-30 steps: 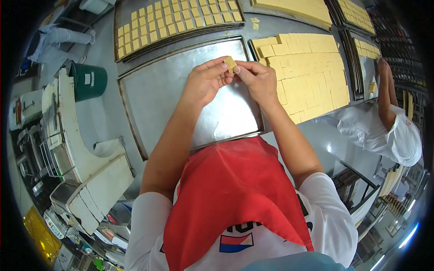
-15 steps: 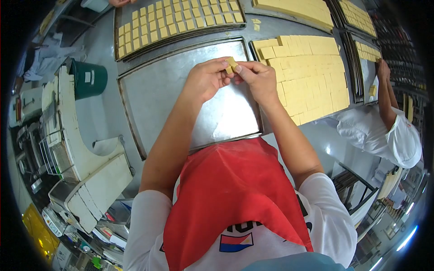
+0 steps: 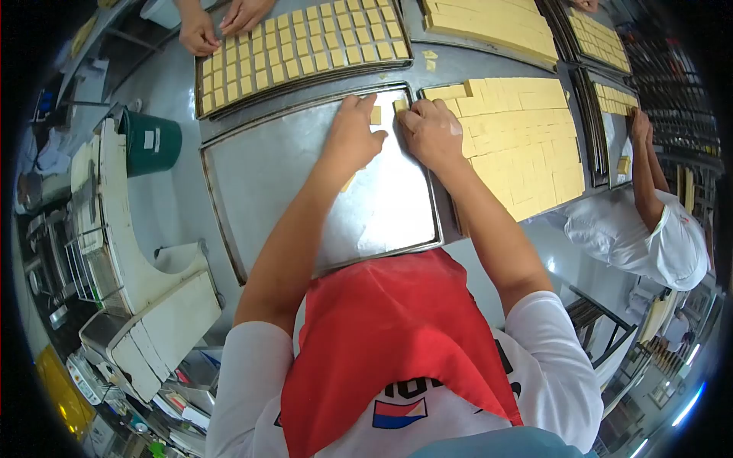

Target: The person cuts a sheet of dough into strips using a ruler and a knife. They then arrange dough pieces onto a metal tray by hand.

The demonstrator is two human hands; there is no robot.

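In front of me lies a metal tray [image 3: 267,183]. My left hand [image 3: 353,136] is over its far part, thumb apart from the fingers. Close beside those fingers a small yellow dough-like piece [image 3: 376,115] rests on the tray. My right hand [image 3: 434,131] is at the tray's far right corner, its fingertips closed on another small yellow piece [image 3: 399,106]. A bit of yellow [image 3: 348,182] shows from under my left wrist, mostly hidden. To the right, a slab of yellow dough [image 3: 527,145], cut into many blocks, lies next to my right hand.
Beyond my tray, a stacked tray [image 3: 305,70] carries rows of small yellow pieces, with another person's hands [image 3: 221,23] at its left end. A further slab [image 3: 489,30] lies at the back. At right, a co-worker's arm [image 3: 647,168] reaches a tray. A green bin [image 3: 153,143] stands left.
My hands, which were together holding small yellow pieces above the tray, have parted and lowered to its far right area. One piece now rests there. Another person's hands have come further in at the far left.
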